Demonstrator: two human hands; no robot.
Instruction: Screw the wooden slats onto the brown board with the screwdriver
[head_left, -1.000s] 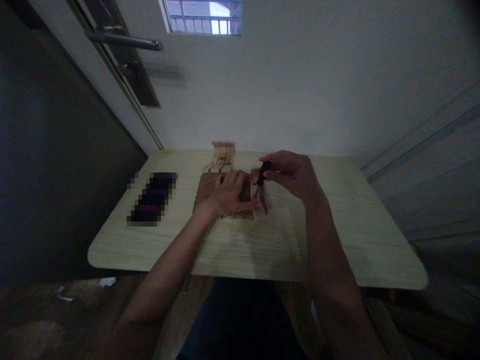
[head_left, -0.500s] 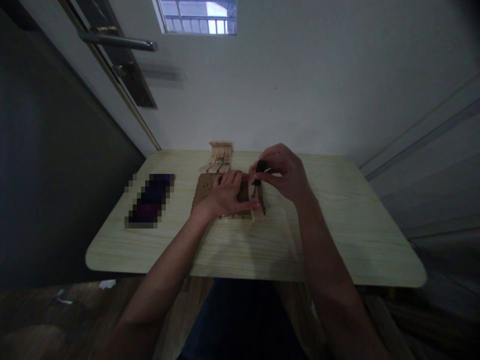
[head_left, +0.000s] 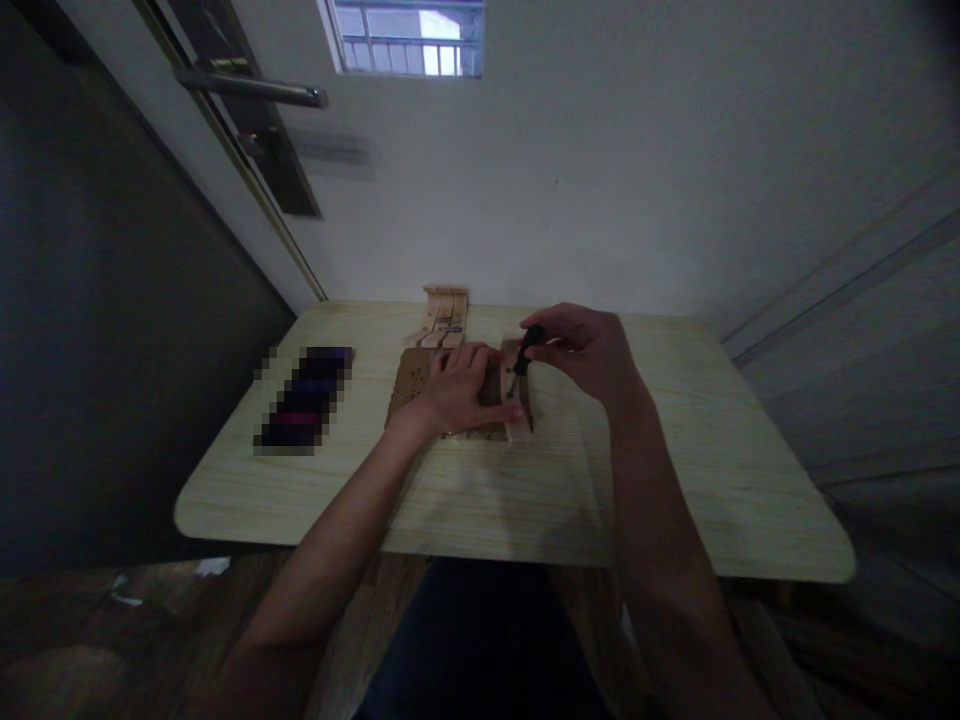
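My right hand [head_left: 581,350] pinches the black handle of a screwdriver [head_left: 528,350], whose metal shaft slants down onto a pale wooden strip [head_left: 519,428]. That strip lies across the right end of a brown board with small holes [head_left: 409,378]. My left hand [head_left: 459,392] lies flat with fingers spread on the board, its thumb on the strip. Behind the board sits a group of light wooden pieces [head_left: 444,305] with small metal parts on them. The strip's middle is partly covered by the tool, and the screw, if any, is too small to make out.
The pale wood-grain table [head_left: 480,510] has rounded front corners. A dark, pixelated flat object [head_left: 306,400] lies on its left side. Behind the table stands a white door [head_left: 600,180] with a metal handle [head_left: 255,88] and a small window [head_left: 411,38].
My right hand has shifted slightly right and down, and the screwdriver now leans more toward the right. My left hand stays on the board. The whole view has moved a little.
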